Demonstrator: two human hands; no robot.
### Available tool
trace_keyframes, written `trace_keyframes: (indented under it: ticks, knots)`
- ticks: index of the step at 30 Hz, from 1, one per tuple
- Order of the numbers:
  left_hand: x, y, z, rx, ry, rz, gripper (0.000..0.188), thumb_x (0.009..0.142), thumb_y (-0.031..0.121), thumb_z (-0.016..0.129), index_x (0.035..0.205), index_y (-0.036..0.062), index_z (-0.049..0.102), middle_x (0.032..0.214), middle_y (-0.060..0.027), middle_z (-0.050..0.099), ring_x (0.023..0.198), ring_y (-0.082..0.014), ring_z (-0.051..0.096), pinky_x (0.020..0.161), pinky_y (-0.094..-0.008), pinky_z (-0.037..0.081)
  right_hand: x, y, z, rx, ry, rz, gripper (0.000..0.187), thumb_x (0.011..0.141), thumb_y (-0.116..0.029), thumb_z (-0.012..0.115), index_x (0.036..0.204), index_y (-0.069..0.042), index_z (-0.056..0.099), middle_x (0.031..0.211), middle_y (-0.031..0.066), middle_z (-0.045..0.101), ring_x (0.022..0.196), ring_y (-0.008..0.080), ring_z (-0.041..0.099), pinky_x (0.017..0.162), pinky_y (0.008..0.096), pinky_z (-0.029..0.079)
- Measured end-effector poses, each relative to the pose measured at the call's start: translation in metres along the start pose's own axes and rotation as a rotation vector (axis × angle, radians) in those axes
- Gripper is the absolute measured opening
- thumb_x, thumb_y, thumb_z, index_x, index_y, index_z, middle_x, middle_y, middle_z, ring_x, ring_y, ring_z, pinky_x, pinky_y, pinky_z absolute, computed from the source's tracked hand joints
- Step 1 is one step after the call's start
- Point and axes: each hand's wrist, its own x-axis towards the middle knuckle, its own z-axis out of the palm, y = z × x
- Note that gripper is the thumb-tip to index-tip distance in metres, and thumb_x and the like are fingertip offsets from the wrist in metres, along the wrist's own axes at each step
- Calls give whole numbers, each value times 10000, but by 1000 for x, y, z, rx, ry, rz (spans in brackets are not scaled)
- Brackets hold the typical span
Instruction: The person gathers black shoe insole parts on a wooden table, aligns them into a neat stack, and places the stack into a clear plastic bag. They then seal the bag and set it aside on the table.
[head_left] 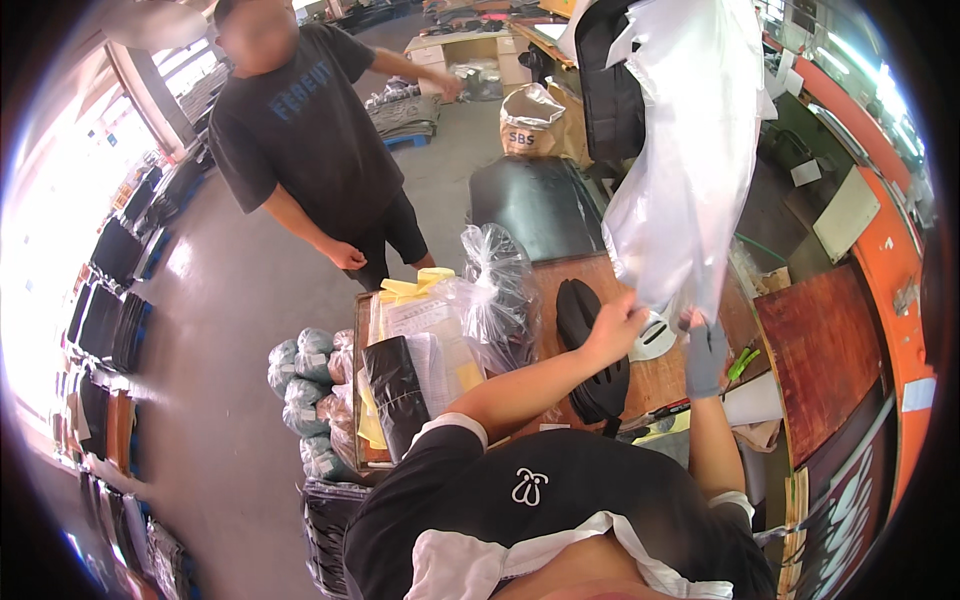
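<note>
A large, thin whitish plastic bag (690, 150) stretches from the upper right down to my hands. My bare left hand (617, 330) has its fingers closed on the bag's lower left corner. In a grey glove, my right hand (706, 358) pinches the lower right part, a little apart from the left. Below the bag, a white rounded piece with dark slots (654, 338) lies on the wooden table (590, 270). Left of it rest black moulded pieces (578, 345), under my left forearm. Bright green snips (742, 364) are just right of the glove.
A tied clear plastic bag (490, 290) and papers with a black packet (395, 385) cover the table's left side. Bagged rolls (310, 390) are stacked beside it. Across the table stands another person (310, 140). An orange beam (905, 330) runs along the right.
</note>
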Motion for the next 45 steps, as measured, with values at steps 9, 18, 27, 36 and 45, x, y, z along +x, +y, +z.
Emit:
trace_keyframes:
  ticks: [9,18,27,36,45]
  knots:
    - [-7,-41,-25,14,362,28,261,885,98,563,1118,-7,513,959,-67,599,865,-149,561,805,-294,448,-25,17,-60,-536,0,-328,246,825,-216,667,936,-4,607,808,93,599,741,214,559,663,342,445]
    - [-73,13,31,-448,-545,-395,659,829,324,691,1351,65,383,1345,-91,447,1256,-196,410,1022,-385,324,-70,31,-81,-555,-197,-625,184,746,-186,722,788,-74,582,727,99,547,653,296,529,584,407,412]
    - [-80,79,77,-712,-357,-198,365,908,210,594,1218,32,520,1144,-107,585,1008,-210,586,896,-367,456,-125,44,-130,-608,-849,1,252,738,-307,741,849,-100,650,769,99,640,695,314,614,608,375,469]
    - [-112,102,78,120,-519,-182,351,941,187,513,1230,-7,556,962,-46,624,885,-82,529,785,-263,449,-91,-63,-178,24,-307,-318,513,848,-292,634,1254,-11,496,1129,80,562,1086,197,519,928,365,419]
    - [-129,153,53,10,-1001,-322,550,932,194,519,1439,88,337,976,-43,598,811,-121,592,713,-274,488,-47,-29,-156,320,-558,10,852,837,-612,560,1383,12,365,1305,152,489,1224,245,448,1051,383,329]
